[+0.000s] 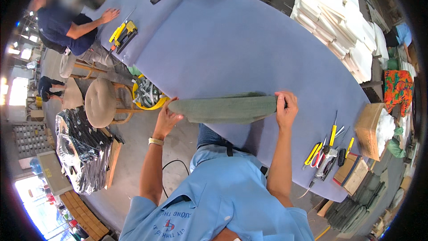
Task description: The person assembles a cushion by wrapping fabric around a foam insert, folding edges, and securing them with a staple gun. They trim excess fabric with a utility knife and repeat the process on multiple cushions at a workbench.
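One long, grey-green, fabric-covered cushion (225, 109), held at both ends

My left hand (168, 117) is closed on the cushion's left end, and my right hand (286, 109) is closed on its right end. The cushion lies lengthwise between them, above the near edge of one broad, smooth, blue-grey worktop (214, 40); I cannot tell whether its underside touches. Its cloth looks finely woven, its shape slim with a rounded left end. One gold-coloured metal watch (156, 141) circles my left wrist.

To the right on the worktop lie one slim screwdriver with a yellow handle (332, 136), one silvery metal air tool (327, 160) and several smaller hand tools that overlap too much to count. Just beyond is one brown cardboard box (368, 134) with fluffy white stuffing (385, 129). Many flat, white, foam-like slabs (327, 13) are piled past the far edge.

On my left stand one round yellow basket (155, 105) of tangled grey strips (147, 91) and one beige, button-tufted round seat (100, 102). One co-worker's hand (109, 15) rests on the surface at upper left.
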{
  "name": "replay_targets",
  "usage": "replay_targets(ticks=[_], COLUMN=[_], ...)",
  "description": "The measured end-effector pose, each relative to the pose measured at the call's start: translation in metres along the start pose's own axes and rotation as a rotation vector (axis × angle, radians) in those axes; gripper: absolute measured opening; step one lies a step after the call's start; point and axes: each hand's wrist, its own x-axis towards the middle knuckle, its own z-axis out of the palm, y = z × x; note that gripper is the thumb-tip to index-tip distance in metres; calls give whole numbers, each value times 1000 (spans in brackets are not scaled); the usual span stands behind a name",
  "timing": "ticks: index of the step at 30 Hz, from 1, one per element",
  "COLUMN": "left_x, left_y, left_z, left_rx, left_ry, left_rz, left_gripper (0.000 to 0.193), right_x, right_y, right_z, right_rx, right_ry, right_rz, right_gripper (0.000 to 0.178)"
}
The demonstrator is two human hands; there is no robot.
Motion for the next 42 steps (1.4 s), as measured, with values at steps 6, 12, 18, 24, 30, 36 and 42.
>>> replay_targets(ticks=[6, 12, 18, 24, 30, 36, 42], left_x=[12, 18, 4, -12, -29, -38, -29], left_y=[-29, 133, 260, 298, 276, 212, 215], left_z=[6, 81, 200, 283, 275, 297, 305], left_rx=[45, 729, 891, 874, 608, 340, 98], left_ry=[35, 211, 138, -92, -627, -458, -512], left_rz=[-22, 684, 883, 1035, 636, 793, 714], left_gripper=[95, 91, 86, 82, 81, 79, 78], right_x=[3, 24, 100, 148, 139, 126, 125], right_y=[32, 103, 58, -126, -61, -49, -54], right_z=[3, -25, -100, -139, -168, -180, -173], right_rx=[321, 737, 326, -8, 279, 352, 364], right_ry=[-34, 154, 178, 12, 181, 317, 324], right_rz=[208, 523, 216, -349, -178, -140, -175], right_gripper=[26, 35, 30, 29, 46, 51, 47])
